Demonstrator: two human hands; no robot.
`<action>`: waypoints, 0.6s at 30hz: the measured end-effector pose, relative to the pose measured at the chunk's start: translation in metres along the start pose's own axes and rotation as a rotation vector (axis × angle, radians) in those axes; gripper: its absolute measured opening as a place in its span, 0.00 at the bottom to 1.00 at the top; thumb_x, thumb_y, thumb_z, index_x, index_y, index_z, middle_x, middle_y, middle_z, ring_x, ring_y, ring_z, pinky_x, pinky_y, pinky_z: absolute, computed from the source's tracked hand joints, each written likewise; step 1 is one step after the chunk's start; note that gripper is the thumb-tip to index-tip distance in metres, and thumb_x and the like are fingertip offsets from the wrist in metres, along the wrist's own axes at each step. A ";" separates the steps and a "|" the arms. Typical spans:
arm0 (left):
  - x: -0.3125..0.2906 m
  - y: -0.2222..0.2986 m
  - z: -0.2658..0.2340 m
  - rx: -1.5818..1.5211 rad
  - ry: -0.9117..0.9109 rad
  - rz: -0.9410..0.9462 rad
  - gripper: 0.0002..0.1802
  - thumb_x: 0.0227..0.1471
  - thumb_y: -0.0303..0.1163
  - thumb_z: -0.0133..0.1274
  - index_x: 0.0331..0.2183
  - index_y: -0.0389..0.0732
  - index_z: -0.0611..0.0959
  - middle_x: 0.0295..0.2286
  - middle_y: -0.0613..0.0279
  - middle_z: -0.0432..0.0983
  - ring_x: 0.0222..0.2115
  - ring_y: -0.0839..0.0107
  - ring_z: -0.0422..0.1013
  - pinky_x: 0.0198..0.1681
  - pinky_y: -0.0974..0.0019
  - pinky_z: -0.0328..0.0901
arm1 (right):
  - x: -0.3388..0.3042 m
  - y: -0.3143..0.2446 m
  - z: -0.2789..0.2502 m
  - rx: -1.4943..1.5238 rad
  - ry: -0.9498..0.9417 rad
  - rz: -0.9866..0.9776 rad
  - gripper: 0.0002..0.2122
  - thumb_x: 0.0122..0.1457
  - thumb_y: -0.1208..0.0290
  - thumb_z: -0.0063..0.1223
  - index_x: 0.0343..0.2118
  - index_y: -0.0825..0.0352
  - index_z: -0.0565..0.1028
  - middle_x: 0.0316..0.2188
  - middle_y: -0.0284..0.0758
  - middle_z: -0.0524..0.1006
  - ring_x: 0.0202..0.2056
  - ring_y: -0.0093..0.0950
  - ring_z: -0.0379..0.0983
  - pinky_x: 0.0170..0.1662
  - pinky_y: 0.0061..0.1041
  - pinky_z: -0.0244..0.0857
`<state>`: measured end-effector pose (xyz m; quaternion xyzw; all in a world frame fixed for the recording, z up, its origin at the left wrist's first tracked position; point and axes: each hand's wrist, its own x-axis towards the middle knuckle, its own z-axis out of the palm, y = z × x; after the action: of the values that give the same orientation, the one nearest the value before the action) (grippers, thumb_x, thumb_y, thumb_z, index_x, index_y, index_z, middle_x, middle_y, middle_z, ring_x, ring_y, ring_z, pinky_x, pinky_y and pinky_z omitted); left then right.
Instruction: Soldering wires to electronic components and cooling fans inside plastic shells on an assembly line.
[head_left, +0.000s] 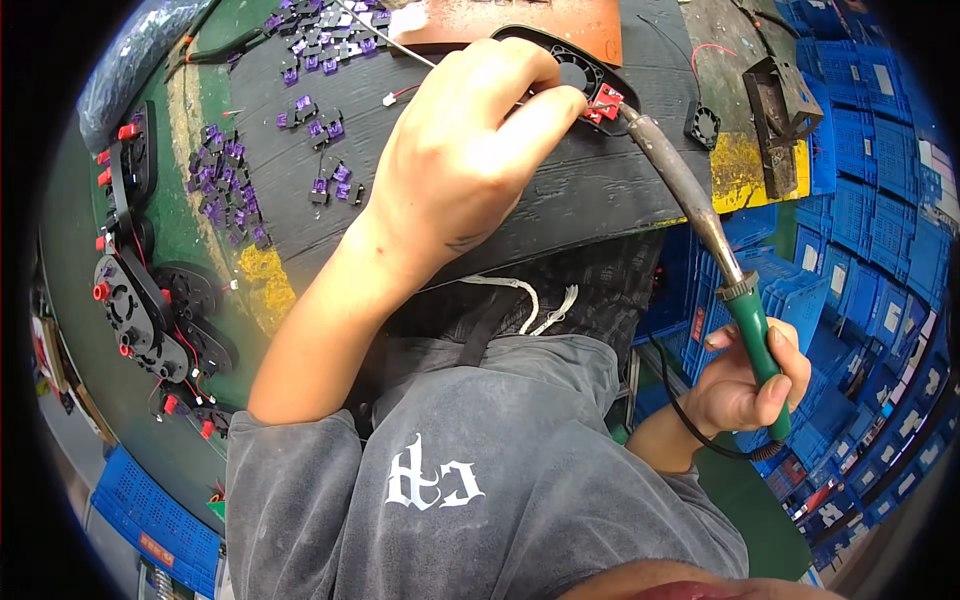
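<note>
My left hand [450, 150] is closed, its thumb and index finger bent over a black oval fan housing [625, 82] at the far edge of the mat. What its fingertips pinch is hidden; a thin grey rod or wire [385, 38] runs in behind the knuckles. Inside the housing sit a small black fan [577, 72] and a red part [605, 101] beside my thumb. My right hand [752, 385] grips the green handle of a soldering iron [690, 190]. Its tip reaches the red part; whether they touch I cannot tell.
Purple-and-black small parts [225, 180] lie in piles on the black mat [420, 215]. A loose fan [703, 124] and a rusty metal bracket [775, 120] stand at the right. Assembled black housings [135, 310] line the left. Blue crates [870, 150] fill the right side.
</note>
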<state>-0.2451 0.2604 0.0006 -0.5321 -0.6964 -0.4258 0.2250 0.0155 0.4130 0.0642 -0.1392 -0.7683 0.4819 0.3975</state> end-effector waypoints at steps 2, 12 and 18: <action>0.000 0.000 0.000 0.005 -0.004 -0.001 0.09 0.40 0.25 0.55 0.30 0.36 0.81 0.29 0.60 0.72 0.30 0.64 0.71 0.34 0.65 0.67 | 0.000 0.000 0.001 0.002 -0.003 0.006 0.20 0.65 0.56 0.39 0.42 0.72 0.73 0.29 0.50 0.74 0.23 0.34 0.73 0.20 0.25 0.70; 0.000 0.002 -0.001 -0.011 -0.023 -0.031 0.09 0.40 0.25 0.55 0.30 0.35 0.81 0.29 0.60 0.72 0.30 0.63 0.72 0.35 0.64 0.68 | 0.000 0.002 0.001 -0.009 -0.021 0.002 0.21 0.64 0.56 0.39 0.41 0.73 0.73 0.29 0.50 0.74 0.23 0.34 0.73 0.20 0.25 0.70; 0.000 -0.001 -0.001 -0.021 -0.017 -0.023 0.09 0.40 0.24 0.55 0.30 0.35 0.80 0.29 0.59 0.72 0.30 0.63 0.72 0.34 0.64 0.68 | -0.001 0.002 0.000 -0.004 -0.013 0.008 0.21 0.64 0.56 0.39 0.41 0.73 0.73 0.29 0.50 0.74 0.23 0.34 0.73 0.20 0.26 0.70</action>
<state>-0.2456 0.2596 0.0004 -0.5300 -0.6999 -0.4310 0.2085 0.0153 0.4135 0.0623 -0.1400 -0.7713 0.4827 0.3905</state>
